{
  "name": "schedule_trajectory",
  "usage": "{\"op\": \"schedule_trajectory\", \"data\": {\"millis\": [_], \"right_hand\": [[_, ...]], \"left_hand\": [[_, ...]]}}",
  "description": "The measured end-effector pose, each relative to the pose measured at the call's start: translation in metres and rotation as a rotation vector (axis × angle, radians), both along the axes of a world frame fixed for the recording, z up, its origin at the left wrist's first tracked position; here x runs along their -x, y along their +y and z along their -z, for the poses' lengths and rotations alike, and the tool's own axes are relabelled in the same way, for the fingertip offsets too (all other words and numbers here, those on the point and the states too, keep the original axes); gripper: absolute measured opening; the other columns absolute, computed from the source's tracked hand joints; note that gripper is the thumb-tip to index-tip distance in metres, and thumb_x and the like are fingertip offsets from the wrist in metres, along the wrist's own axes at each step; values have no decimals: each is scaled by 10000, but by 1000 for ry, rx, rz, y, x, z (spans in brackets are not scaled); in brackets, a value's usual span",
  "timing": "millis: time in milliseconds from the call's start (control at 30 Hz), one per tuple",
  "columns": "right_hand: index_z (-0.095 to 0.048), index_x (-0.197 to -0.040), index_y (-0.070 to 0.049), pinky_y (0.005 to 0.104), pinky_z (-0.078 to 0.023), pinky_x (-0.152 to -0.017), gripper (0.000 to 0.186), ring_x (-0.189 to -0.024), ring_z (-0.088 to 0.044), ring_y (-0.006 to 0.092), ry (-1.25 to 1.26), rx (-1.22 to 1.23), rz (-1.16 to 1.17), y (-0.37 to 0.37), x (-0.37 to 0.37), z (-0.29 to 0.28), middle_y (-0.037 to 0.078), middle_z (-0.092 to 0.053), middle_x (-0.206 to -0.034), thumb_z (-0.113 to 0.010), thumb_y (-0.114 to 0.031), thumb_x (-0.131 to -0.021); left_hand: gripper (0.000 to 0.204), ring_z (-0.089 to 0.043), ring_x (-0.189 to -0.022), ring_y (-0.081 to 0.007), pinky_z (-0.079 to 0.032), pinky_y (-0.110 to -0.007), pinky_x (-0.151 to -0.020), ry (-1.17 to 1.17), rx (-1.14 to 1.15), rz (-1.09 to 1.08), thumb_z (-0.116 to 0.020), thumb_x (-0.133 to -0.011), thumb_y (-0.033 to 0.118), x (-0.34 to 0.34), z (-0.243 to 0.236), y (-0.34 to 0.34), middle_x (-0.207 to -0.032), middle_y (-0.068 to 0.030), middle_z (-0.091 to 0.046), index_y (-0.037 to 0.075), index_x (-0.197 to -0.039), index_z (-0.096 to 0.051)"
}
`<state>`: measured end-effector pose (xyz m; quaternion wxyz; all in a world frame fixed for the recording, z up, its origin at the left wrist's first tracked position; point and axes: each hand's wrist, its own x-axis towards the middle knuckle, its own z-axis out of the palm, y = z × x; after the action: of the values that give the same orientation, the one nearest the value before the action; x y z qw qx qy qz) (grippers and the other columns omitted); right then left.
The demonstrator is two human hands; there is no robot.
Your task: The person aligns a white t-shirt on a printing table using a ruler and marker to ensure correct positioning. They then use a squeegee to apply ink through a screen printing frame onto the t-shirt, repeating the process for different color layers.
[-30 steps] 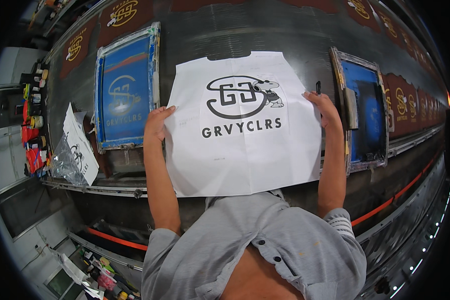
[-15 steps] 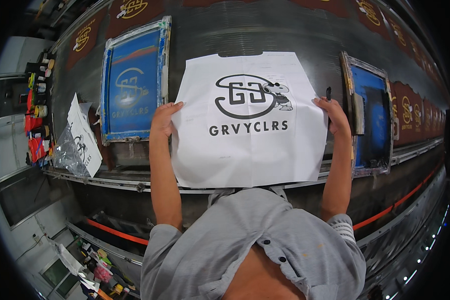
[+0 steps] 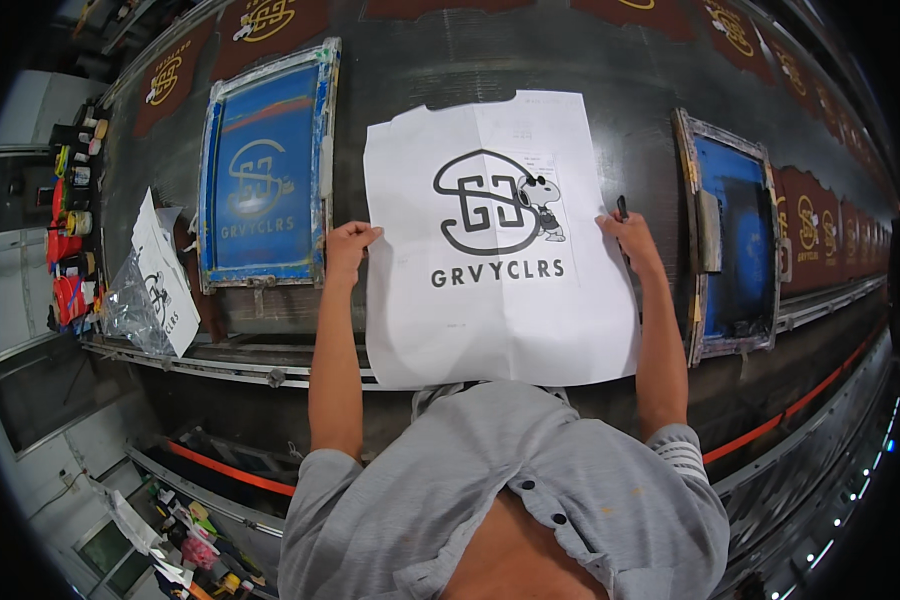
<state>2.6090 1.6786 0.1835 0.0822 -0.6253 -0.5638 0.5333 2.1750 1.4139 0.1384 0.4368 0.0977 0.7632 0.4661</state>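
A large white paper sheet [image 3: 440,335], cut to the outline of a shirt piece, hangs spread between my hands. It carries a black round emblem with lettering below and a small cartoon dog figure. My left hand [image 3: 350,248] pinches the sheet's left edge between thumb and fingers. On the other side, my right hand [image 3: 634,240] grips the right edge. A black marker pen [image 3: 622,208] sticks up from that same hand. The sheet bows along a middle crease, and its lower edge reaches the front of my shirt.
Blue screen-printing frames stand on the long dark table [image 3: 400,60]: one at left [image 3: 260,180], another at right [image 3: 735,240] with a squeegee-like block [image 3: 708,232]. Printed maroon fabric pieces [image 3: 815,230] line the table. Papers and clear plastic [image 3: 135,310] lie at the left edge.
My hands have come closer together and a little lower, the left moving right and the right moving left. The sheet has gone from nearly flat to bowed, its top corners higher.
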Motion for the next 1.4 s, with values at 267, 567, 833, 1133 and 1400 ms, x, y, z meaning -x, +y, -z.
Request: {"op": "schedule_trajectory", "data": {"millis": [267,567,833,1133,1400], "right_hand": [[-590,-764,-110,263,-265,-432,220,-493,-409,51,53,20,17,-2,-25,6,-68,-473,-623,-758,-224,-848],[-561,-721,-89,279,-288,-517,254,-593,-375,51,163,-68,29,-13,-17,13,-76,-443,-660,-764,-184,-841],[-575,-727,-43,289,-341,-594,288,-667,-398,67,136,-174,161,5,12,50,-62,-470,-699,-778,-200,-856],[-587,-775,-86,265,-249,-409,255,-448,-364,70,-169,238,-154,-9,-8,0,-25,-504,-640,-825,-178,-783],[-648,-897,-53,248,-281,-450,200,-527,-422,58,170,200,27,-33,-52,27,-7,-587,-714,-799,-136,-796]], "left_hand": [[78,-573,-754,-81,-454,-239,-699,-28,-256,25,-692,-867,1,-34,-52,10,-872,-7,-641,26,-862,-618],[77,-652,-891,-138,-503,-254,-814,-84,-418,-48,-667,-876,-24,-7,-64,-10,-1214,-144,-678,13,-883,-600],[282,-596,-808,-100,-458,-244,-728,127,-124,-25,-783,-857,98,22,34,23,-899,-24,-680,1,-1074,-632],[583,-683,-964,-206,-519,-408,-865,-216,184,59,-821,-774,34,-17,-1,-43,-1078,-97,-704,0,-1281,-534],[393,-658,-846,-129,-469,-291,-762,-195,-73,-36,-758,-798,-39,-38,4,-84,-938,-23,-726,42,-1141,-584]]}}
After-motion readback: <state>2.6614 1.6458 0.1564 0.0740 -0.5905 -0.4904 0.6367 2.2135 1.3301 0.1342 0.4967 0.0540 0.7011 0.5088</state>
